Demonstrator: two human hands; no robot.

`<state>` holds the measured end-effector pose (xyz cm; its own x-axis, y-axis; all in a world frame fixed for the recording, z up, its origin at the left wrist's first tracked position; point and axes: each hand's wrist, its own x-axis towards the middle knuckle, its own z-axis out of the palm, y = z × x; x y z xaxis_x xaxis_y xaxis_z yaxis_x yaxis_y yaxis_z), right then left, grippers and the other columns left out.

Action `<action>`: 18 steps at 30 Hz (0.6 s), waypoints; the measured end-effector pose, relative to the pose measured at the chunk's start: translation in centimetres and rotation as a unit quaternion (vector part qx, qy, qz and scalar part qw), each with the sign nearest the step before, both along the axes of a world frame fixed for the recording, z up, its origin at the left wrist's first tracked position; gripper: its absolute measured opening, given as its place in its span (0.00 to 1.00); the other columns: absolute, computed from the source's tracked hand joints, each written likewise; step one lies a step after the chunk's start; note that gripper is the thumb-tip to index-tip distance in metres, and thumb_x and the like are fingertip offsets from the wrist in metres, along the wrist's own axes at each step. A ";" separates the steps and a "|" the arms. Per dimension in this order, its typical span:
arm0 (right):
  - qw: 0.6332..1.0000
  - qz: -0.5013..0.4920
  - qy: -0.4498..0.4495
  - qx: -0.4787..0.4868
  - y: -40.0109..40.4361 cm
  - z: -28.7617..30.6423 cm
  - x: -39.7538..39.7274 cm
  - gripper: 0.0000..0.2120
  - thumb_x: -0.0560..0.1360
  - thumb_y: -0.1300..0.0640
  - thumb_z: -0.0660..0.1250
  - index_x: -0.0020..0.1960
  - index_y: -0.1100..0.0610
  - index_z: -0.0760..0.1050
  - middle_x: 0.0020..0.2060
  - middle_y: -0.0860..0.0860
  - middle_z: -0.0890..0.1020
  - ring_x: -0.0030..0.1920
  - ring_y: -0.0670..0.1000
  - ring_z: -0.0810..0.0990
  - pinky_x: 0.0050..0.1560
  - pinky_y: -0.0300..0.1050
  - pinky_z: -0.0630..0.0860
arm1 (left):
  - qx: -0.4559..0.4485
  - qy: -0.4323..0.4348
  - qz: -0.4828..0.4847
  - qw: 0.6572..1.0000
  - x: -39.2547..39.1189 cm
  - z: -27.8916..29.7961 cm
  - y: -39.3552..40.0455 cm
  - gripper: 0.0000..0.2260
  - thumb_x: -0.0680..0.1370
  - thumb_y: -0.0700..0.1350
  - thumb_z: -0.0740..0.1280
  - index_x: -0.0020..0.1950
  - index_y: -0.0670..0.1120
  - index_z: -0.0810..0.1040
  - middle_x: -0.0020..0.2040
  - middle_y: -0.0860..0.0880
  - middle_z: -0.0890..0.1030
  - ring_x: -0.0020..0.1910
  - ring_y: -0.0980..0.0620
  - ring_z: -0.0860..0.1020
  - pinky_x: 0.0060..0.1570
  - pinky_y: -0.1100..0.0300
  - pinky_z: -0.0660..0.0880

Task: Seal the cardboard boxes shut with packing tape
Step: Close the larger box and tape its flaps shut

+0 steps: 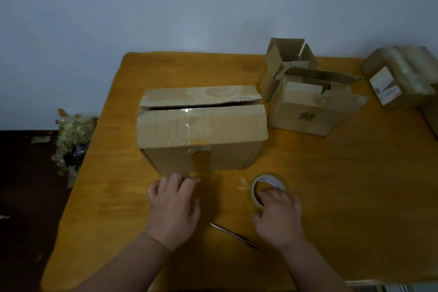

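A large cardboard box (pixel 201 125) stands mid-table, its top flaps folded down with a gap along the seam and a strip of clear tape running over the top and down the front. My left hand (pixel 174 206) hovers just in front of the box's lower front edge, fingers curled, seemingly pinching a stretch of clear tape that is hard to see. My right hand (pixel 278 214) grips a roll of clear packing tape (pixel 265 186) standing on edge on the table, with a loose tape end sticking out to its left.
A thin metal blade (pixel 233 234) lies on the yellow table (pixel 355 185) between my wrists. Two smaller open boxes, one marked "9#" (pixel 308 111) and one behind it (pixel 286 64), stand at the back right. A taped, labelled box (pixel 403 78) sits far right. Crumpled tape scraps (pixel 72 140) lie off the table's left edge.
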<state>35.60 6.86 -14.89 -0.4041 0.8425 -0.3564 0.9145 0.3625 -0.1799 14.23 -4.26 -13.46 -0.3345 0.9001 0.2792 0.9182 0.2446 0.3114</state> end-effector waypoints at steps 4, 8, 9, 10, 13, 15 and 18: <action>0.999 0.020 -0.028 0.004 -0.2 -0.9 0.3 0.19 0.76 0.49 0.59 0.66 0.43 0.71 0.64 0.42 0.72 0.70 0.46 0.63 0.74 0.62 0.40 | -0.074 -0.052 -0.008 0.996 1.5 -0.6 0.2 0.22 0.65 0.44 0.78 0.58 0.51 0.79 0.53 0.51 0.76 0.51 0.48 0.76 0.52 0.50 0.65; 1.000 0.011 0.007 0.022 -0.3 -1.1 0.9 0.13 0.80 0.49 0.58 0.63 0.42 0.72 0.62 0.41 0.74 0.69 0.46 0.65 0.73 0.58 0.44 | -0.157 -0.148 0.020 0.976 2.4 -1.2 0.9 0.21 0.74 0.50 0.70 0.67 0.57 0.72 0.62 0.56 0.71 0.63 0.52 0.71 0.60 0.53 0.61; 1.000 0.012 0.017 0.023 -0.4 -1.0 1.2 0.13 0.80 0.48 0.57 0.63 0.42 0.72 0.61 0.40 0.74 0.68 0.45 0.65 0.73 0.57 0.45 | -0.177 -0.184 0.030 0.966 2.5 -1.3 1.2 0.22 0.76 0.51 0.68 0.69 0.58 0.70 0.64 0.57 0.69 0.65 0.53 0.70 0.63 0.53 0.62; 0.999 0.016 0.026 0.023 -0.5 -1.0 1.6 0.13 0.80 0.48 0.57 0.63 0.42 0.71 0.61 0.40 0.73 0.68 0.44 0.65 0.73 0.56 0.46 | -0.195 -0.222 0.039 0.955 2.6 -1.3 1.7 0.23 0.77 0.52 0.67 0.71 0.58 0.68 0.66 0.56 0.68 0.65 0.54 0.70 0.65 0.53 0.64; 0.998 0.033 0.054 0.017 -1.1 -0.7 2.6 0.12 0.80 0.48 0.58 0.62 0.43 0.72 0.60 0.39 0.73 0.68 0.43 0.65 0.71 0.53 0.47 | -0.213 -0.393 0.061 0.892 3.2 -0.9 3.3 0.27 0.78 0.49 0.68 0.76 0.54 0.64 0.71 0.51 0.67 0.66 0.52 0.72 0.66 0.51 0.72; 0.996 0.049 0.067 0.019 -1.4 -0.4 3.2 0.12 0.80 0.48 0.58 0.62 0.42 0.72 0.59 0.38 0.73 0.67 0.42 0.65 0.70 0.51 0.47 | -0.218 -0.482 0.056 0.847 3.9 -0.4 4.4 0.30 0.79 0.46 0.68 0.78 0.52 0.60 0.74 0.50 0.66 0.70 0.51 0.69 0.68 0.53 0.70; 0.993 0.077 0.087 0.021 -1.9 0.1 4.1 0.11 0.79 0.48 0.58 0.61 0.42 0.72 0.56 0.37 0.72 0.65 0.42 0.66 0.68 0.49 0.47 | -0.239 -0.527 0.036 0.815 4.8 0.3 5.5 0.31 0.78 0.43 0.69 0.78 0.52 0.60 0.74 0.50 0.67 0.71 0.52 0.68 0.67 0.59 0.67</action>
